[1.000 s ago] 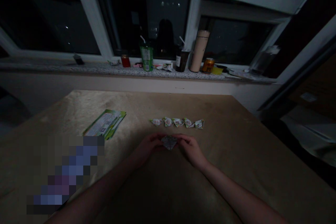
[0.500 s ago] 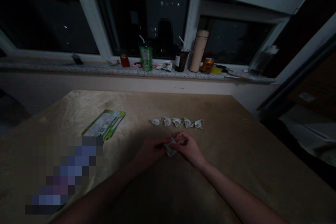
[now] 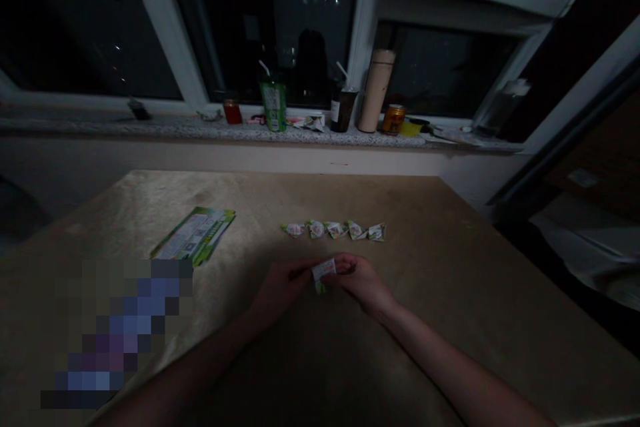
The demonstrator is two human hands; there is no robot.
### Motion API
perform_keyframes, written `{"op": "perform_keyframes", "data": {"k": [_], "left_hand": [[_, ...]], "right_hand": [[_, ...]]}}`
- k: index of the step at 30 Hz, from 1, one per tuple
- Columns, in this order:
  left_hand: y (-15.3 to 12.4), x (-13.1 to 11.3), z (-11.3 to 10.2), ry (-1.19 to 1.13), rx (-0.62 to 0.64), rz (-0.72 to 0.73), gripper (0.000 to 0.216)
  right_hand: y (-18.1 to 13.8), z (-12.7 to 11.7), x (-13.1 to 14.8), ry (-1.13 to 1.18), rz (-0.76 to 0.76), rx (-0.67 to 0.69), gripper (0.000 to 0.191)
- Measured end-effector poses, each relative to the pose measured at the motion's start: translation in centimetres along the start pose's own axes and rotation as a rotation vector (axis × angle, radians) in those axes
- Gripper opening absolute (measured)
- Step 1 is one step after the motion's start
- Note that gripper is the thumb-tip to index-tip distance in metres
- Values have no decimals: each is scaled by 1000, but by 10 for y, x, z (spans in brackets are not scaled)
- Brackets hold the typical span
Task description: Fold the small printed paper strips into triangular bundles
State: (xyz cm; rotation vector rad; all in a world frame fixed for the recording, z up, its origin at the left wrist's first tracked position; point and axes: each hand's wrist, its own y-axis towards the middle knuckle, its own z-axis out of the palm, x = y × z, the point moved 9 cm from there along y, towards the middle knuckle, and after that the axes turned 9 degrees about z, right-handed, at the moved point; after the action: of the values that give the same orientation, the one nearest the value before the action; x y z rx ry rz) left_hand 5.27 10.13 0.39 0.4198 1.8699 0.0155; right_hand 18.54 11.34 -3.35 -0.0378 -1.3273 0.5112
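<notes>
Your left hand (image 3: pixel 283 285) and right hand (image 3: pixel 364 283) are pinching a folded printed paper (image 3: pixel 324 271); five folded papers (image 3: pixel 335 230) (in a row) are lying at twelve o'clock.

Two bare arms reach in from bottom. Left arm (image 3: pixel 185 360) slants up to right, darker, in shadow. Right arm (image 3: pixel 450 353) slants up to left, more lit. Left hand (image 3: pixel 280 288) points inward, fingertips pinched. Right hand (image 3: pixel 366 285) faces it, fingers (image 3: pixel 347 260) curled, thumb (image 3: pixel 333 278) reaching left. Hands close together, wrists wide apart.
</notes>
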Motion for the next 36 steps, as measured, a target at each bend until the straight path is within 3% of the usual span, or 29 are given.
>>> {"op": "perform_keyframes", "data": {"k": [7,11,14,24,31,36], "left_hand": [[-1,9,-2,-79,-55,-66,23],[-1,9,-4,-135,-73,-95,33],[0,9,-1,-127,-29,-159,40],[-2,21,4,-101,60,-273,33],[-4,16,7,-80,92,-279,36],[-5,14,10,-77,97,-277,33]], "right_hand": [[-1,-1,-1,-44,-32,-36,31],[0,1,3,-52,-77,-39,32],[1,6,5,-63,-85,5,32],[3,9,5,-73,-38,117,28],[3,2,22,-296,-204,-2,29],[2,3,25,-385,-254,-3,34]]}}
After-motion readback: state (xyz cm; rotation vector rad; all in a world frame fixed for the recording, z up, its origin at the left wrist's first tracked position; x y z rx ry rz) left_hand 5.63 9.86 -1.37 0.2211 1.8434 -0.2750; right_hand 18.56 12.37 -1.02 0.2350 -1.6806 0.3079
